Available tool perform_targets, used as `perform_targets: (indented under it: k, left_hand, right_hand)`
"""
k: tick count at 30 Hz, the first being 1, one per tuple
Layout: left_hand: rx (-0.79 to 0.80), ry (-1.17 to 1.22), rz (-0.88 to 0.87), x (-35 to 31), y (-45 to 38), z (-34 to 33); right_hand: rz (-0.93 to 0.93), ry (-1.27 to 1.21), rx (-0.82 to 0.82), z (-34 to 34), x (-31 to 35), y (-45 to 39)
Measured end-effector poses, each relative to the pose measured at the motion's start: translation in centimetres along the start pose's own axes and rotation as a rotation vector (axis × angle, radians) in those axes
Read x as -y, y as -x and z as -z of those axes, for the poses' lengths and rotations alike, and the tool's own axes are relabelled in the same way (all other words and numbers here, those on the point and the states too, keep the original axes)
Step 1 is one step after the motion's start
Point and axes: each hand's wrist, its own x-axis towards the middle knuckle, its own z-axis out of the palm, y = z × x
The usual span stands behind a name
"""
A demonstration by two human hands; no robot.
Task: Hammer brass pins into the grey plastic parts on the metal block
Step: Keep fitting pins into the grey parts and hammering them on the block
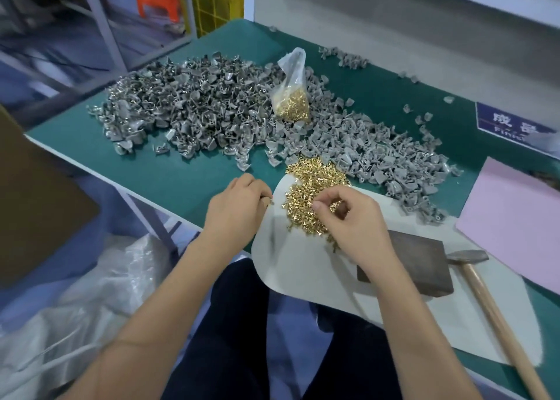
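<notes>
Green surface [181,175]: my right fingers [321,202] pinch loose brass pins [306,187]; left hand [239,205] curled at white sheet [303,266]; take single pins.

1. Brass pins [312,193]: small, shiny gold, loose heap on white sheet & green mat, near table's front edge.
2. More pins in clear plastic bag [290,102], upright amid grey parts.
3. Grey plastic parts [194,105]: big scattered pile across mat, behind pins.
4. Metal block [415,263]: dark, flat, rectangular, on white sheet, right of pins.
5. Hammer [491,302]: wood handle, head just beside block.
</notes>
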Motion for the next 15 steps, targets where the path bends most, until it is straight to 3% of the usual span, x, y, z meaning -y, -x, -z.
perform_targets:
  k: [5,10,15]
  left_hand:
    - [-0.037,0.022,-0.06,-0.3,0.7,-0.6]
    - [0.018,0.07,-0.184,-2.2,1.1,-1.5]
    - [0.031,0.212,-0.189,-3.8,1.1,-2.0]
  right_hand:
    - [0.011,-0.045,-0.053,0.0,0.4,0.4]
    - [-0.016,-0.114,-0.268,1.3,0.7,1.4]
    - [-0.064,-0.126,-0.388,3.6,-0.7,4.0]
